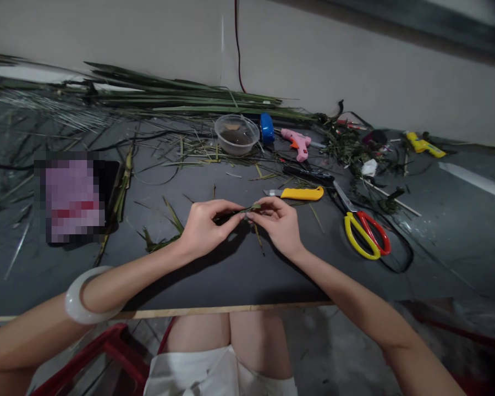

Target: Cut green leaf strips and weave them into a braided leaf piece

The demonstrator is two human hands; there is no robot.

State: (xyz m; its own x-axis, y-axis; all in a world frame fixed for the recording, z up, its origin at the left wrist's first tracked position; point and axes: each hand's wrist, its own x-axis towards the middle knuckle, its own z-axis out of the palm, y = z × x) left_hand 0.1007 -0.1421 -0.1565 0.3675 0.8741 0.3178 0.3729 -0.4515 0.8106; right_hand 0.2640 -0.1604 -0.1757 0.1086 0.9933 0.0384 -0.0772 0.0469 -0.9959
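Observation:
Both hands meet above the dark table near the middle of the view. My left hand (210, 223) is closed, thumb and fingers pinching a small green leaf strip (253, 208). From the other side my right hand (279, 223) pinches the same strip, fingertips almost touching those of the left. The fingers hide most of the strip. Below my right hand a thin brown stalk (259, 241) points downward. Just beyond it lies a yellow utility knife (301, 193) with its blade out. Green leaf pieces (159, 242) lie beside my left wrist.
Scissors (362, 234) with red and yellow handles lie at right. Behind are a clear plastic tub (236, 137), a blue tape roll (267, 128), a pink glue gun (299, 146) and long green leaves (181, 99). A blurred purple item (72, 190) lies left. The table's edge (231, 309) runs in front.

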